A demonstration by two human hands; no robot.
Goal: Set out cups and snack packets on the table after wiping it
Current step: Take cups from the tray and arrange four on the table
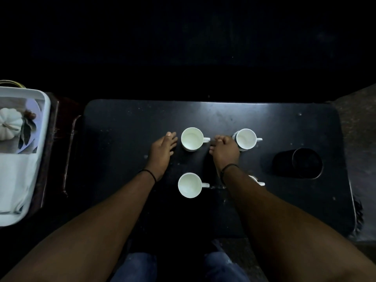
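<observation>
On the dark table (264,123), four white cups are standing upright in a rough square. Taking the middle of that square as the clock's centre, the far-left cup (192,138) is sitting at ten o'clock, the far-right cup (246,138) at two o'clock, the near-left cup (189,185) at eight o'clock, and the near-right cup (257,180) at four o'clock, mostly hidden behind the right forearm. All visible handles are pointing toward three o'clock.

The left hand (161,152) is lying flat on the tabletop just at nine o'clock of the far-left cup, fingers straight and holding nothing. The right hand (224,151) is reaching between the two far cups, its fingers loosely bent and its outer edge touching the far-right cup; whether it is actually gripping that cup cannot be told.

A dark tumbler (305,162) is lying on its side at three o'clock on the table. Well apart at nine o'clock, a white tray (43,127) is holding a folded white cloth (14,180) and a picture of a pale pumpkin (10,125).
</observation>
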